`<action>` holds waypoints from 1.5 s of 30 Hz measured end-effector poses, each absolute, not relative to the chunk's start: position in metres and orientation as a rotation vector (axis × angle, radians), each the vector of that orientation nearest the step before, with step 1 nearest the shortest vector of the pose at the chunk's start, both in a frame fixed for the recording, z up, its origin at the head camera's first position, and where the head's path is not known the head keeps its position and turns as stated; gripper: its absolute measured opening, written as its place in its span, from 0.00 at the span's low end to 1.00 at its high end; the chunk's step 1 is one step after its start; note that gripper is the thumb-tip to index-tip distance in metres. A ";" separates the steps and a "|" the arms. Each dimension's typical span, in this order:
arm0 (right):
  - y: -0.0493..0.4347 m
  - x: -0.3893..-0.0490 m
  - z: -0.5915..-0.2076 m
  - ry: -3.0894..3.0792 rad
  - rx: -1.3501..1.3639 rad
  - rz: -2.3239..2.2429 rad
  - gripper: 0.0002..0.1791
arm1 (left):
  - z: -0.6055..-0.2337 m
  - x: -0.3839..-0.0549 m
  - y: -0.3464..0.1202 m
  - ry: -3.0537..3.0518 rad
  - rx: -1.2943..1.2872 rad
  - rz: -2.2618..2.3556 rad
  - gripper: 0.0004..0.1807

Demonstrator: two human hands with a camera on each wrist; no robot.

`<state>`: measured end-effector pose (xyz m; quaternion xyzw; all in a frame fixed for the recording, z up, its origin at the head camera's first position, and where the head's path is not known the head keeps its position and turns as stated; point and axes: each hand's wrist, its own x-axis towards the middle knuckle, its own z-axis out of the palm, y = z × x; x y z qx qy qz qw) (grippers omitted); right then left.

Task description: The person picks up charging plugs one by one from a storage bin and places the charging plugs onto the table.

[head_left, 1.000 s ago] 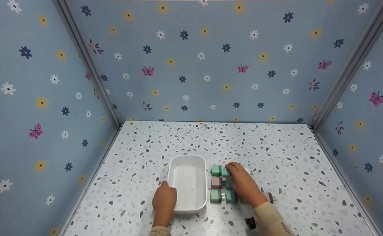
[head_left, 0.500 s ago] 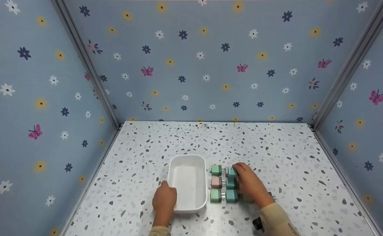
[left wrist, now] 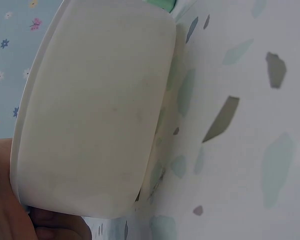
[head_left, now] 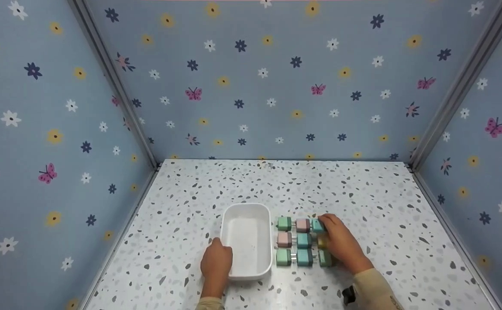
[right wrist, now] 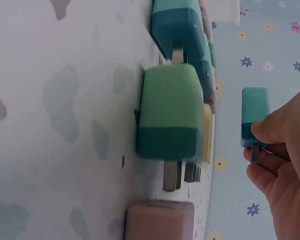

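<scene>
My left hand grips the left rim of a white rectangular tub, which holds nothing inside. In the left wrist view, the tub's outer wall fills much of the picture, with fingers curled under its rim. My right hand pinches a teal charger plug between thumb and fingers, its metal prongs pointing back towards the palm. To the right of the tub, other two-tone plugs lie in rows, among them a pink one, a teal one and a green one. The right hand covers part of these rows.
A pink plug lies beyond the green one in the right wrist view. The speckled white table is enclosed by blue flowered panels with grey metal corner posts. A black object sits at the right wrist.
My right hand has moved to the right with the teal plug, uncovering the pink plug in the back row and others in front. The left hand and tub have stayed put.
</scene>
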<state>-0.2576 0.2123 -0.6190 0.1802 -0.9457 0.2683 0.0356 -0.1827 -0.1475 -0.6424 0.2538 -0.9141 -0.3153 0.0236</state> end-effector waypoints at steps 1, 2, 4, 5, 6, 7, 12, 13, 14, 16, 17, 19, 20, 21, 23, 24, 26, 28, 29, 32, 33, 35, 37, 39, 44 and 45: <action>0.214 -0.258 -0.619 -2.907 0.548 0.826 0.33 | -0.642 -0.183 -0.147 -2.829 0.786 -0.979 0.27; 0.216 -0.258 -0.619 -2.905 0.545 0.829 0.32 | -0.642 -0.183 -0.147 -2.828 0.786 -0.981 0.27; 0.221 -0.259 -0.620 -2.895 0.543 0.833 0.31 | -0.642 -0.182 -0.147 -2.825 0.782 -0.987 0.27; 0.223 -0.259 -0.620 -2.891 0.544 0.834 0.29 | -0.641 -0.182 -0.147 -2.824 0.779 -0.992 0.27; 0.225 -0.259 -0.620 -2.889 0.545 0.836 0.29 | -0.641 -0.182 -0.147 -2.825 0.777 -0.998 0.27; 0.227 -0.259 -0.620 -2.894 0.538 0.840 0.28 | -0.641 -0.181 -0.147 -2.825 0.775 -1.001 0.27; 0.238 -0.258 -0.620 -2.953 0.480 0.879 0.29 | -0.640 -0.181 -0.148 -2.831 0.780 -1.008 0.26; 0.240 -0.258 -0.620 -2.965 0.469 0.880 0.29 | -0.640 -0.182 -0.148 -2.833 0.784 -1.006 0.26; 0.241 -0.258 -0.620 -2.973 0.460 0.885 0.29 | -0.640 -0.182 -0.148 -2.834 0.786 -1.002 0.26; 0.245 -0.258 -0.621 -2.986 0.443 0.893 0.28 | -0.640 -0.183 -0.149 -2.838 0.787 -0.990 0.25; 0.246 -0.258 -0.621 -2.990 0.442 0.892 0.28 | -0.641 -0.183 -0.149 -2.840 0.785 -0.986 0.25; 0.250 -0.258 -0.622 -2.998 0.439 0.884 0.27 | -0.641 -0.183 -0.149 -2.846 0.783 -0.976 0.25; 0.251 -0.258 -0.623 -3.002 0.431 0.882 0.27 | -0.641 -0.183 -0.150 -2.849 0.780 -0.970 0.25; 0.253 -0.258 -0.623 -3.006 0.429 0.877 0.27 | -0.641 -0.183 -0.150 -2.852 0.777 -0.968 0.25; 0.256 -0.258 -0.625 -3.008 0.421 0.867 0.27 | -0.641 -0.183 -0.150 -2.858 0.775 -0.967 0.25; 0.257 -0.258 -0.626 -3.011 0.415 0.860 0.27 | -0.641 -0.184 -0.150 -2.862 0.778 -0.968 0.25; 0.260 -0.257 -0.627 -3.015 0.411 0.850 0.27 | -0.641 -0.184 -0.150 -2.863 0.785 -0.973 0.26; 0.262 -0.257 -0.628 -3.009 0.413 0.849 0.28 | -0.641 -0.184 -0.150 -2.862 0.790 -0.973 0.26; 0.262 -0.257 -0.628 -3.009 0.419 0.849 0.28 | -0.641 -0.184 -0.150 -2.862 0.793 -0.970 0.26; 0.265 -0.256 -0.629 -3.000 0.428 0.846 0.29 | -0.641 -0.184 -0.150 -2.862 0.793 -0.957 0.26; 0.266 -0.256 -0.630 -2.996 0.434 0.847 0.30 | -0.641 -0.184 -0.150 -2.860 0.792 -0.953 0.26; 0.268 -0.256 -0.631 -2.985 0.460 0.823 0.29 | -0.641 -0.183 -0.149 -2.849 0.786 -0.967 0.26; 0.271 -0.255 -0.633 -2.974 0.486 0.797 0.29 | -0.642 -0.183 -0.149 -2.835 0.777 -0.984 0.27; 0.274 -0.255 -0.633 -2.970 0.499 0.780 0.29 | -0.642 -0.182 -0.149 -2.825 0.772 -1.005 0.28; 0.279 -0.254 -0.635 -3.000 0.483 0.795 0.30 | -0.642 -0.182 -0.149 -2.826 0.770 -0.984 0.28; 0.280 -0.253 -0.635 -3.011 0.476 0.799 0.29 | -0.643 -0.182 -0.149 -2.828 0.769 -0.975 0.27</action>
